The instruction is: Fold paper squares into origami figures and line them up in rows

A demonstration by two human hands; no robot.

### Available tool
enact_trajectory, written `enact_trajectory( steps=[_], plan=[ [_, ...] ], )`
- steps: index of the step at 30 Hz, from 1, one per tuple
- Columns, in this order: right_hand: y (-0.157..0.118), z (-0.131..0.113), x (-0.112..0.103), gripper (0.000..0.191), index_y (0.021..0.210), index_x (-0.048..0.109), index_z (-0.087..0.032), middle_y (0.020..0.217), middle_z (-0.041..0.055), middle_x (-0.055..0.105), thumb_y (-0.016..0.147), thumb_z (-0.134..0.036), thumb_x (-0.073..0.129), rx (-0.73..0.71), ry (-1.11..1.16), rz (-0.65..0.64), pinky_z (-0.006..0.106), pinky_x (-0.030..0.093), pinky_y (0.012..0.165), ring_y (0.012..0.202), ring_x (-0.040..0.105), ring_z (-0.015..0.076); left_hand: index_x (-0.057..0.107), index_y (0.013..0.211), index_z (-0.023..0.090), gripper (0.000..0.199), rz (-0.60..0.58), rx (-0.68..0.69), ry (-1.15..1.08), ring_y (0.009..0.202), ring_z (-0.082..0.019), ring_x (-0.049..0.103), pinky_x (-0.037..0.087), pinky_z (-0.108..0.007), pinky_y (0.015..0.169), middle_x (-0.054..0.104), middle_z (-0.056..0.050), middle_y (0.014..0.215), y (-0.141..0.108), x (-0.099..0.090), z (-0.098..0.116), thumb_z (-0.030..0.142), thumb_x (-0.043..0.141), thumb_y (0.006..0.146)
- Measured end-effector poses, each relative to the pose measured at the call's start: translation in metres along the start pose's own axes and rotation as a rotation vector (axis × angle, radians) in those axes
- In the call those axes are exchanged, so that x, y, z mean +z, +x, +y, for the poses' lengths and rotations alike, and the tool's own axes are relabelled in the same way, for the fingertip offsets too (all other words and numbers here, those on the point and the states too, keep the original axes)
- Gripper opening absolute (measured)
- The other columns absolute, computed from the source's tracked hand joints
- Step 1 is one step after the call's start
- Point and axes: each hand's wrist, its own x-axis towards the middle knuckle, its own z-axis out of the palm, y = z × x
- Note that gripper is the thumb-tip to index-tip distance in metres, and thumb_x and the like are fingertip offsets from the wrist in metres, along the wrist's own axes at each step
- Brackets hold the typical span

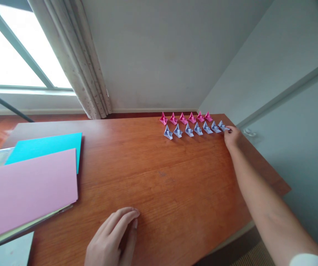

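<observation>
At the far right of the table, my right hand (232, 136) pinches the end of a pale blue folded paper boat (222, 126), the rightmost in a row of several pale blue boats (189, 130). Behind that row stands another of several pink folded boats (182, 119), each with a pointed peak. Near the front edge, my left hand (113, 236) rests on the tabletop, its fingers curled together with the thumb close beneath them and nothing visible in them.
The brown wooden table (125, 166) meets walls behind and right. On its left lie pink sheets (34, 184), a cyan sheet (50, 144) and a pale sheet (12, 251) at the front. A curtain (73, 59) hangs beside the window.
</observation>
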Motion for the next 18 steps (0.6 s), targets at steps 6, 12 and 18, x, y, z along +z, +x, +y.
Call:
enact_trajectory(
  steps=[6,12,18],
  plan=[
    [-0.001,-0.008,-0.004,0.026,0.100,0.071,-0.015,0.099,0.0120,0.072,0.083,-0.021,0.052,0.007,-0.030,0.045,0.042,0.052,0.087,0.091,0.064,0.0264,0.066,0.103,0.026,0.016,-0.001,0.010,0.004,0.087,-0.016,0.074,0.061,-0.023,0.077,0.075,-0.002,0.099,-0.002,0.001,-0.002,0.029,0.051,0.099],
    [-0.003,-0.015,-0.009,0.028,0.098,0.071,-0.014,0.092,0.0121,0.071,0.076,-0.020,0.055,0.010,-0.035,0.054,0.039,0.049,0.084,0.086,0.061,0.0250,0.066,0.104,0.026,0.017,-0.006,-0.001,0.014,0.088,-0.015,0.074,0.061,-0.022,0.077,0.075,-0.001,0.101,-0.003,0.003,-0.003,0.027,0.050,0.099],
    [-0.005,-0.027,-0.014,0.025,0.093,0.070,-0.014,0.086,0.0104,0.068,0.072,-0.015,0.058,0.016,-0.001,0.098,0.037,0.049,0.083,0.083,0.060,0.0235,0.066,0.104,0.026,0.016,-0.007,-0.003,-0.008,0.088,-0.015,0.073,0.060,-0.022,0.077,0.075,-0.001,0.100,-0.005,0.002,-0.003,0.027,0.051,0.099]
  ],
)
